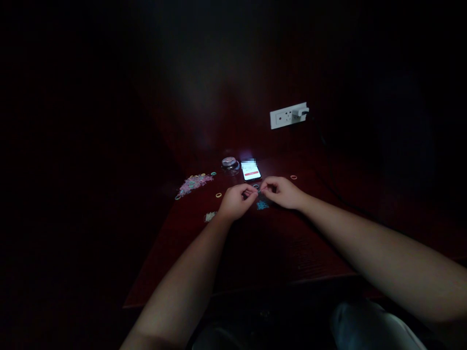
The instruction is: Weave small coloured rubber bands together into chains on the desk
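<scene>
My left hand (pixel 237 201) and my right hand (pixel 281 191) meet fingertip to fingertip above the dark red table (pixel 262 248). Both are closed in a pinch on a tiny blue rubber band (pixel 259 191), mostly hidden by the fingers. Just below them lies a small pile of blue rubber bands (pixel 262 205). A pale yellow pile of bands (pixel 210 217) sits beside my left wrist. Behind my fingertips a dark ring with a light rim (pixel 256 186) rests on the table.
A lit phone (pixel 251 171) and a round clear jar (pixel 229 165) stand behind my hands. To the left spreads a mixed pastel heap of bands (pixel 195 183). Single rings, one yellow (pixel 218 195) and one orange (pixel 294 177), lie apart. A wall socket (pixel 289 116) holds a plugged charger.
</scene>
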`<state>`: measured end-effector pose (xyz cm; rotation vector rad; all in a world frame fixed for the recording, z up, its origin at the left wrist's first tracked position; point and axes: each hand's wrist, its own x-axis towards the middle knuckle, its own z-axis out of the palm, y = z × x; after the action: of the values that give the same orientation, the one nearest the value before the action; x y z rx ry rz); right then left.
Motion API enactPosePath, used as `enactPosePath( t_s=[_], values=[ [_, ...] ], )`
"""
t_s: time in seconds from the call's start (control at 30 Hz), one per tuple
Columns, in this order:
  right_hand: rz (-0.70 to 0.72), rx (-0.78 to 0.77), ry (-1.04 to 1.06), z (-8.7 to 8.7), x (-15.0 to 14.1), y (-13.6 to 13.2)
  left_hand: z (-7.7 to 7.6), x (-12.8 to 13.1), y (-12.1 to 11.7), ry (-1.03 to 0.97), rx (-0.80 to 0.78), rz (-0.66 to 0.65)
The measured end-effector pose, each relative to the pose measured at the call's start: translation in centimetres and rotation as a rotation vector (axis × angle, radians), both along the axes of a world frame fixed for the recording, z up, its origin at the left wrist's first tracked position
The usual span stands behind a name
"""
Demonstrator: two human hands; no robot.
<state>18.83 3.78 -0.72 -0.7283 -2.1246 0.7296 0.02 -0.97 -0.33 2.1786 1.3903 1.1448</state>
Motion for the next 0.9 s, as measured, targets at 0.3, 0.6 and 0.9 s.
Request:
enactPosePath(
  t_s=[0.3, 0.6, 0.9],
  values=[
    [-0.029, 0.042, 0.025, -0.08, 0.08, 0.23, -0.06, 0.11, 0.01, -0.009, -0.002, 0.008],
    [-0.027, 0.055, 0.011, -0.12, 0.02, 0.2, -0.11, 0.12, 0.05, -0.02, -0.016, 0.003],
    [0.032, -0.06, 0.035, 0.23, -0.09, -0.35, -0.03, 0.13, 0.03, -0.032, -0.037, -0.001]
  ],
)
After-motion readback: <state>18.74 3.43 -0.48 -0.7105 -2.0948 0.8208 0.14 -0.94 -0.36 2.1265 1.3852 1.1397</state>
